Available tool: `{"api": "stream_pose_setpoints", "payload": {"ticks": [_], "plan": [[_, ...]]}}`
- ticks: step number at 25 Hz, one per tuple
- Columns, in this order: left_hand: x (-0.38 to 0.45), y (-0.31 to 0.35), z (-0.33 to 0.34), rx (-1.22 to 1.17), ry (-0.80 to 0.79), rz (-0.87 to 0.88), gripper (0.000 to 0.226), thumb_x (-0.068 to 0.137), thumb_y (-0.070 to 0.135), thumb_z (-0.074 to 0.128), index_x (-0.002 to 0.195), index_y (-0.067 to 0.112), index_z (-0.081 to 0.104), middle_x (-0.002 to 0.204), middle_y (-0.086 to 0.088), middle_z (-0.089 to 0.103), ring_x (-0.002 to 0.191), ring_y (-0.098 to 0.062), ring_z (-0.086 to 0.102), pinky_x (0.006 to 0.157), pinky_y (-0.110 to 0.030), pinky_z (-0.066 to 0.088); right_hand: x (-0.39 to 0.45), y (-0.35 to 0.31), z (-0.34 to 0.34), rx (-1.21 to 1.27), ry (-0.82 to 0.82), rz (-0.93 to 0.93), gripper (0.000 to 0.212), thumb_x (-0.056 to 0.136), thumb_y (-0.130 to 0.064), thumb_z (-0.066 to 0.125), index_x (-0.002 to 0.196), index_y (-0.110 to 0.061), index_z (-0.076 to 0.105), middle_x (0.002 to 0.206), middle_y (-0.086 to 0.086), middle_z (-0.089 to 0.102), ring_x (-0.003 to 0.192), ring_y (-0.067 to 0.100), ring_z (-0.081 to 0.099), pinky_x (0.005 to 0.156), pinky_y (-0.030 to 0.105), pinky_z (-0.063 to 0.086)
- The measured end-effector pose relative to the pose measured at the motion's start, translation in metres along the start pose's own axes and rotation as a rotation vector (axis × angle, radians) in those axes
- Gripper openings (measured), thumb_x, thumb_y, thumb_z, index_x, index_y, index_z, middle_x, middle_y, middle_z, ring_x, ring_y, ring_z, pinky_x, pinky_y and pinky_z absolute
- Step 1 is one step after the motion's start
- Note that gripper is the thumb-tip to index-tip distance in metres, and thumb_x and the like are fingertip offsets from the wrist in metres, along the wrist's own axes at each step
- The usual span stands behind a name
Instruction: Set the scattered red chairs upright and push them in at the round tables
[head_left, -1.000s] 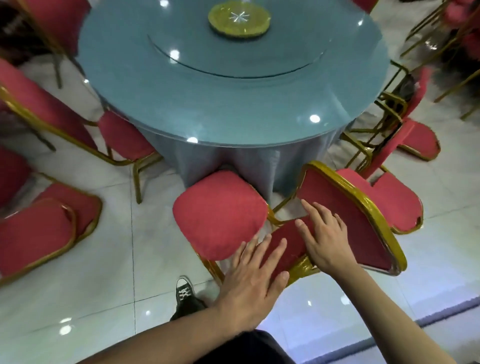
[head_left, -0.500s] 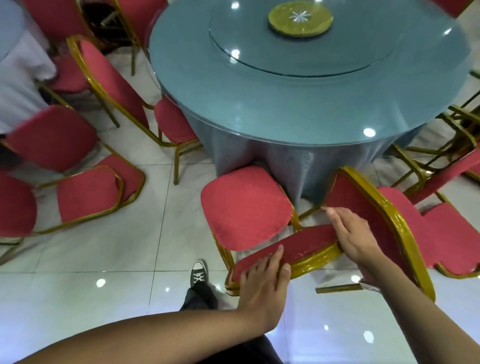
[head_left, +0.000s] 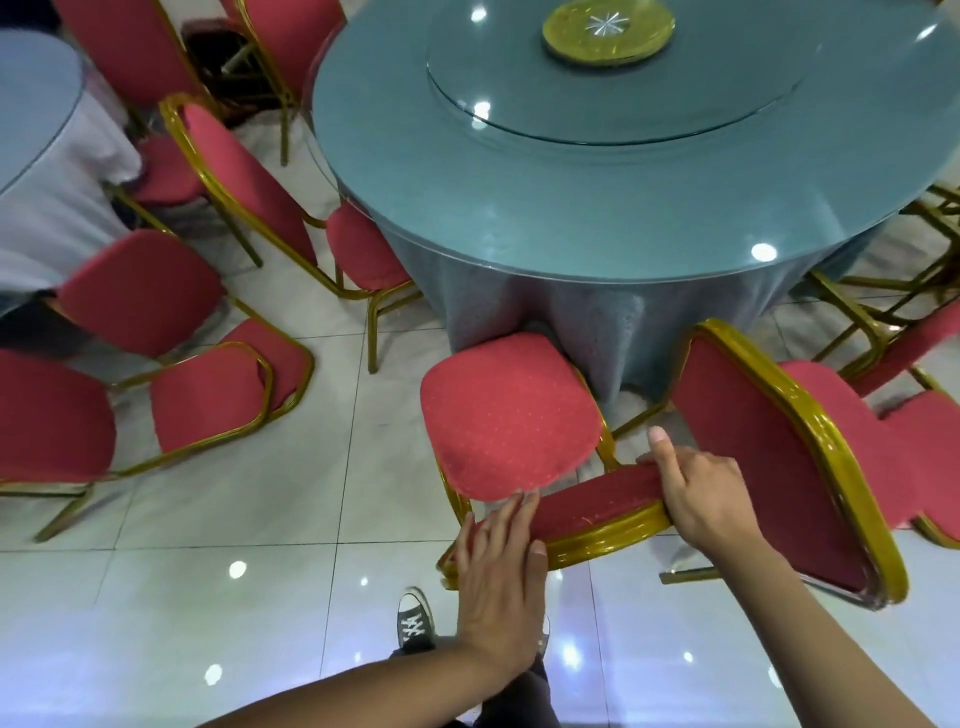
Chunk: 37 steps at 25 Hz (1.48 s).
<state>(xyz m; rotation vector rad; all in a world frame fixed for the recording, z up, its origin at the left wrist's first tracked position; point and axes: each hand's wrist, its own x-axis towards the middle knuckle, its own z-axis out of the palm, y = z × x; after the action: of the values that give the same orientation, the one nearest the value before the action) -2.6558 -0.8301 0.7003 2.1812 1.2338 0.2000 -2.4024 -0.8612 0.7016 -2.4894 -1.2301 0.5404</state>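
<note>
A red chair with a gold frame stands upright before me, its seat (head_left: 506, 415) pointing toward the round blue table (head_left: 597, 197). My left hand (head_left: 501, 577) lies on the left end of the chair's backrest top (head_left: 597, 501), fingers spread over it. My right hand (head_left: 701, 493) grips the right end of that backrest, thumb up. Another red chair (head_left: 779, 457) leans tilted just to the right, its back close to my right arm.
Several red chairs stand or lie at the left (head_left: 208, 395), one (head_left: 249, 192) pushed at the table's left side. More chair frames (head_left: 883, 312) crowd the right. A second table with white cloth (head_left: 47, 171) is at far left. My shoe (head_left: 415, 621) is on the tiled floor.
The view has shifted left and closer. The chair's backrest has come up more edge-on under my hands, and my right hand has closed round its right end.
</note>
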Motion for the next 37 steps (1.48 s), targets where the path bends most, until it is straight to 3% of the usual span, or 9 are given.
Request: {"api": "stream_pose_setpoints", "payload": {"ticks": [3,6,10,15,17,24,27,31,37], "plan": [[-0.001,-0.039,-0.026,0.031,0.052,0.038,0.054,0.105,0.042,0.008,0.157,0.040,0.021,0.156,0.019,0.034,0.147,-0.001,0.025,0.125,-0.044,0.006,-0.025,-0.033,0.022,-0.027,0.038,0.050,0.103,0.089,-0.077,-0.016,0.079,-0.021,0.070,0.080,0.007,0.068,0.079,0.029,0.063,0.087,0.042,0.043],[0.008,-0.082,-0.055,0.029,0.129,-0.025,0.057,0.103,0.052,0.010,0.155,0.039,0.029,0.156,0.014,0.038,0.145,-0.002,0.030,0.124,-0.046,0.012,-0.056,-0.084,0.043,-0.005,0.079,0.061,0.081,0.095,-0.070,-0.005,0.061,-0.023,0.051,0.065,0.001,0.054,0.070,0.032,0.061,0.081,0.044,0.046],[0.034,-0.128,-0.090,-0.003,0.192,-0.300,0.070,0.091,0.065,0.013,0.152,0.039,0.034,0.162,0.005,0.031,0.149,-0.014,0.024,0.124,-0.044,0.011,-0.086,-0.130,0.077,-0.026,0.018,0.089,0.079,0.095,-0.070,-0.002,0.075,-0.030,0.063,0.085,-0.005,0.069,0.090,0.026,0.063,0.089,0.043,0.038],[0.038,-0.170,-0.118,0.002,0.165,-0.156,0.064,0.093,0.062,0.018,0.147,0.038,0.042,0.156,0.010,0.039,0.147,-0.012,0.028,0.124,-0.040,0.013,-0.101,-0.162,0.105,-0.022,-0.035,0.108,0.105,0.081,-0.079,-0.024,0.109,-0.043,0.070,0.104,-0.014,0.069,0.105,0.016,0.057,0.096,0.039,0.035],[0.049,-0.187,-0.133,-0.009,0.147,-0.126,0.062,0.093,0.061,0.020,0.142,0.037,0.049,0.150,0.012,0.045,0.144,-0.013,0.033,0.122,-0.040,0.018,-0.102,-0.179,0.113,0.014,-0.047,0.130,0.104,0.080,-0.082,-0.023,0.109,-0.043,0.069,0.102,-0.015,0.067,0.105,0.014,0.057,0.095,0.038,0.035],[0.118,-0.255,-0.190,0.050,0.020,0.028,0.055,0.090,0.064,0.020,0.099,0.037,0.068,0.114,0.021,0.065,0.121,-0.011,0.051,0.106,-0.033,0.031,-0.082,-0.250,0.150,0.061,-0.046,0.147,0.094,0.083,-0.084,-0.014,0.102,-0.040,0.067,0.096,-0.022,0.064,0.096,0.005,0.057,0.095,0.033,0.038],[0.145,-0.270,-0.201,0.074,-0.024,0.037,0.050,0.090,0.063,0.021,0.094,0.041,0.065,0.110,0.022,0.063,0.118,-0.010,0.051,0.105,-0.037,0.036,-0.070,-0.260,0.163,0.121,0.121,0.136,0.079,0.095,-0.078,0.006,0.108,-0.037,0.072,0.114,-0.018,0.066,0.108,0.010,0.057,0.100,0.035,0.035],[0.170,-0.278,-0.211,0.104,-0.055,0.085,0.050,0.088,0.065,0.018,0.094,0.042,0.062,0.110,0.022,0.062,0.116,-0.009,0.050,0.102,-0.034,0.037,-0.066,-0.272,0.187,0.183,0.354,0.397,0.065,0.096,-0.074,0.015,0.129,-0.043,0.060,0.145,-0.006,0.047,0.131,0.024,0.047,0.114,0.054,0.028],[0.231,-0.273,-0.232,0.108,-0.082,0.145,0.049,0.088,0.065,0.017,0.089,0.041,0.059,0.097,0.022,0.059,0.105,-0.008,0.050,0.090,-0.027,0.030,-0.022,-0.285,0.183,0.442,0.279,0.396,0.055,0.092,-0.081,0.019,0.138,-0.057,0.037,0.141,-0.015,0.036,0.127,0.009,0.047,0.114,0.054,0.037]]}}
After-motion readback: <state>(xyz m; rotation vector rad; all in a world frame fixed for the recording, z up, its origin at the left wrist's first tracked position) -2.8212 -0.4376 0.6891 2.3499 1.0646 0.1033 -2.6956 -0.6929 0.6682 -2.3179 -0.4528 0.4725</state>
